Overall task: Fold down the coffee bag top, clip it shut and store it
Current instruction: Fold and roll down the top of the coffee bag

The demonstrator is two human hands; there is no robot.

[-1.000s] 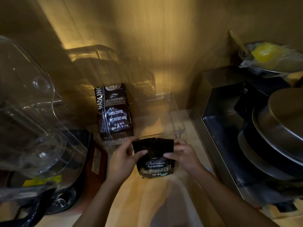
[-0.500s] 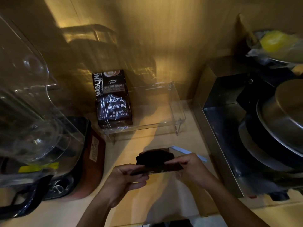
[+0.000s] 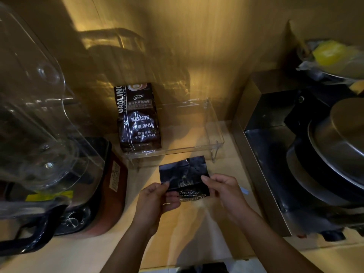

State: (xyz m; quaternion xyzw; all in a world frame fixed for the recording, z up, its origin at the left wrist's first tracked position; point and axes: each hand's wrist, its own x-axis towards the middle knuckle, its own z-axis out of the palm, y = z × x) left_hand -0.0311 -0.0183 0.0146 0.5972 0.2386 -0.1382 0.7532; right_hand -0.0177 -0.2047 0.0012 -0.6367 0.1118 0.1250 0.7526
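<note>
Head cam, only view. Small black coffee bag (image 3: pixel 184 179) was held just above the wooden counter (image 3: pixel 197 229), in front of the clear tray (image 3: pixel 214 133). Left hand (image 3: pixel 155 201) pinched the bag's left edge, thumb on the front face. Right hand (image 3: pixel 222 191) pinched the right edge near the middle. Both closed on the bag. Top flap stood up, creased, not folded down yet.

My read: the fold was the step in hand. To do it well, I'd have squeezed the air out, lined up both top corners, rolled the flap toward the front in one straight crease and pinned it with one thumb so the other hand could go for the clip. Pale blue strip (image 3: pixel 244 191), mostly hidden behind the right hand, was probably the clip; couldn't confirm.

Materials: bag was glossy foil-type film, wrinkled, floppy, likely springs back unless creased hard. Larger dark coffee bag (image 3: pixel 137 119) stood in the tray's left end, shiny, blocky. Tray was rigid clear plastic with thin walls, its right side free. Counter was smooth pale wood.
</note>
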